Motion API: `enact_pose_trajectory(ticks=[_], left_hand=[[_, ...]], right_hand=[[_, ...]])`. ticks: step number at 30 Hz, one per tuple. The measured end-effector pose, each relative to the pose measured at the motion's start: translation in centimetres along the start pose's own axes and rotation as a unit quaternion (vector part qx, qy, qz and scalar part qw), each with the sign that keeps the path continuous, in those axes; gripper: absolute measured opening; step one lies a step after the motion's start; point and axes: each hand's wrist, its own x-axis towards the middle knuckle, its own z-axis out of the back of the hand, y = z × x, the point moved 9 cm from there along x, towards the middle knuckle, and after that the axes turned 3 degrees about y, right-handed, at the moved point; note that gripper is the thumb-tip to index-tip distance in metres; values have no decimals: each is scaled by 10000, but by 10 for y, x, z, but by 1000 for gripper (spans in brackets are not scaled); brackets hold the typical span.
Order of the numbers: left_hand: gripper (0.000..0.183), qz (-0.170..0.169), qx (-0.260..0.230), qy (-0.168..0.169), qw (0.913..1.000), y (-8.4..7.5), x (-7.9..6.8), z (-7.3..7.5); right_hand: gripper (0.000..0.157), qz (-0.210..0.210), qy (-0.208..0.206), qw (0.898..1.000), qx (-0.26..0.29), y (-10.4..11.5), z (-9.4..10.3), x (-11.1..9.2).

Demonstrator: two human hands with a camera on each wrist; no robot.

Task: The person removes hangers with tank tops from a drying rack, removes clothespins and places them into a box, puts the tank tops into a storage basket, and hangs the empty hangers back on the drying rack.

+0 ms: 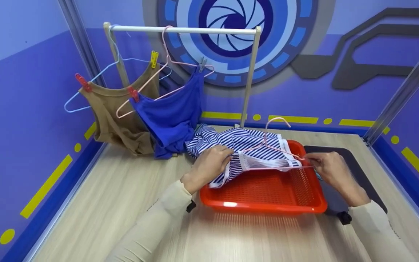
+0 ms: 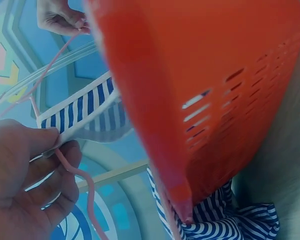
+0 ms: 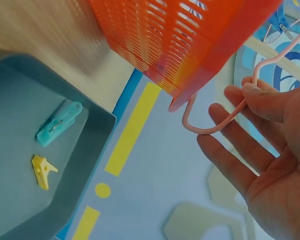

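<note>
A navy-and-white striped top (image 1: 231,140) with white trim lies over the red basket (image 1: 260,209), partly covering its back and left side. A pink clothes hanger (image 1: 286,150) sits at the top's edge, its hook pointing up. My left hand (image 1: 211,165) pinches the white-trimmed edge between thumb and forefinger; in the left wrist view, the hanger (image 2: 90,200) passes at those fingertips. At the other side, my right hand (image 1: 329,169) holds the hanger's end. The right wrist view shows my right hand (image 3: 275,145) with thumb and fingers on the pink hanger (image 3: 270,60).
A rack (image 1: 195,30) at the back left bears a brown top (image 1: 118,112) and a blue garment (image 1: 175,109) on hangers with clothespins. Right of the basket stands a dark grey tray (image 1: 362,174), holding a teal clothespin (image 3: 59,123) and a yellow clothespin (image 3: 41,171). Walls enclose the table.
</note>
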Motion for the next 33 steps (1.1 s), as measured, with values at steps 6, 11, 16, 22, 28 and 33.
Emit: enact_pose_trajectory(ticks=[6,11,16,22,28,33], left_hand=[[15,-72,-63,-94,9999,1,-3,1],[17,-64,-77,-209,9997,4,-6,4],[18,4,-122,-371,9992,12,-11,10],[17,204,-76,-674,9975,28,-20,20],[15,366,190,-1046,9937,44,-33,29],[15,554,262,-1269,9900,59,-43,33]], right_hand=[[21,107,74,9994,-320,7,-1,-3],[21,270,-36,9983,-522,10,-1,-4],[21,325,-123,9982,-486,10,1,-4],[20,340,-200,9983,-430,9,4,-5],[19,328,-236,9984,-404,7,6,-6],[16,451,-458,9966,-522,7,9,-5]])
